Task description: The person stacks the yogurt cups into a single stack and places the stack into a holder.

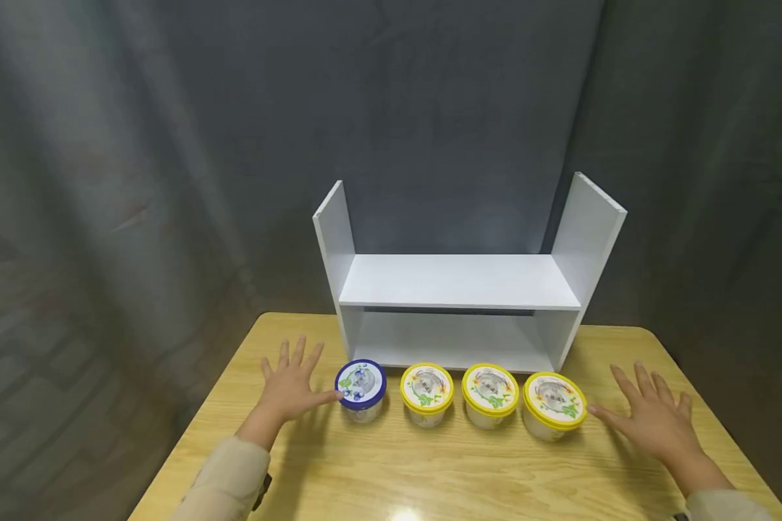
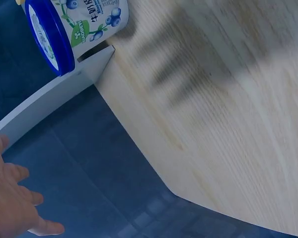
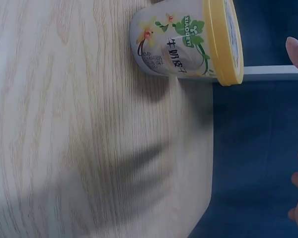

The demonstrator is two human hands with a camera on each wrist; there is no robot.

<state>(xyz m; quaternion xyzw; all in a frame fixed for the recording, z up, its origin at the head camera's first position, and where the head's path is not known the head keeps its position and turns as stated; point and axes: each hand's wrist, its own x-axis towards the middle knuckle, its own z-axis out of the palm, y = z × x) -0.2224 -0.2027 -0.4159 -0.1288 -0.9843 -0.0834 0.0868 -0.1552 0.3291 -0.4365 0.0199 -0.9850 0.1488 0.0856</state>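
Four lidded tubs would be a count, so I name them by colour: a blue-lidded tub (image 1: 360,387) with blueberries printed on it stands at the left of a row. Several yellow-lidded tubs continue the row, the rightmost yellow-lidded tub (image 1: 552,405) beside my right hand. My left hand (image 1: 289,387) is spread above the table, its thumb tip overlapping the blue lid's edge in the head view. My right hand (image 1: 658,420) is spread too, thumb toward the rightmost tub. Neither hand holds anything. The left wrist view shows the blue-lidded tub (image 2: 84,29); the right wrist view, a yellow-lidded tub (image 3: 184,42).
Behind the row stands a white two-tier shelf (image 1: 459,281) with tall side panels. It rests at the back of a light wooden table (image 1: 430,477). Dark grey curtains (image 1: 430,123) hang behind and at both sides.
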